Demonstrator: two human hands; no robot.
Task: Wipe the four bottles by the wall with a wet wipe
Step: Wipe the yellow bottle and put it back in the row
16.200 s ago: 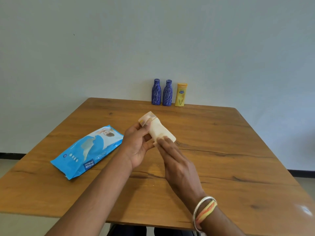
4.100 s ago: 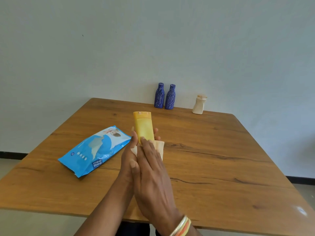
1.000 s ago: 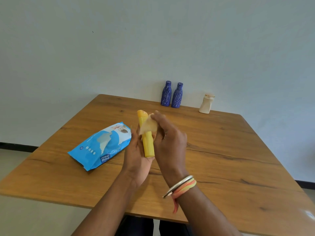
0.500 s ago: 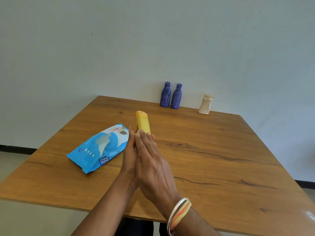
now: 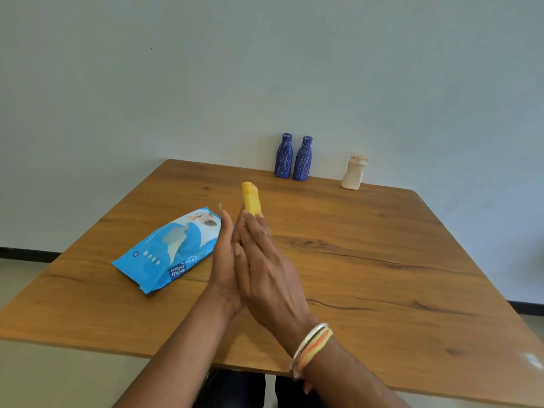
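Note:
A yellow bottle [image 5: 251, 198] pokes out from between my two palms above the middle of the table, cap end pointing away from me. My left hand [image 5: 225, 260] presses its left side and my right hand [image 5: 266, 266] lies flat over it. The wet wipe is hidden between my hands. Two dark blue bottles [image 5: 283, 156] [image 5: 302, 158] stand side by side against the wall. A cream bottle [image 5: 354, 172] stands to their right, also by the wall.
A blue pack of wet wipes [image 5: 170, 248] lies on the wooden table [image 5: 382, 260] just left of my hands. A gap separates the blue bottles from the cream one. The table's near edge runs under my forearms.
A second ago my right hand rubbed the wipe near the yellow bottle's cap. It has since slid down flat over the body, covering the wipe. The bottle stays between both palms.

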